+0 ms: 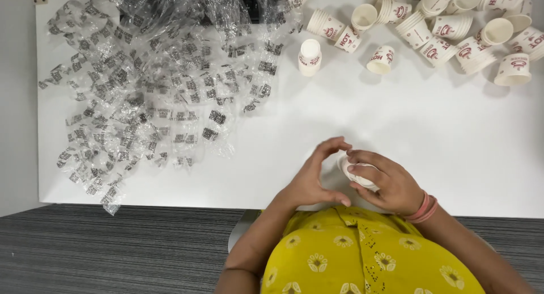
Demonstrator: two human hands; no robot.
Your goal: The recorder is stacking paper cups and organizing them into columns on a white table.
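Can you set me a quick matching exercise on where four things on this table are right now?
Things:
1. clear wrappers
2. upside-down cup
3. loose cup pile
4. held cup

Places:
A. far right of the table
B. between both hands
C. left half of the table
D. standing alone, centre top

Pairs: 1-C, 2-D, 3-A, 4-B. The right hand grips the held cup; the left hand touches it.

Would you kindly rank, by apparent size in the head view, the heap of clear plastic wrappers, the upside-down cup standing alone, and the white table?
1. White table, largest by far.
2. Heap of clear plastic wrappers, covering much of the table's left part.
3. Upside-down cup, smallest.
The gaps are wide enough that nearness to the camera does not alter the order.
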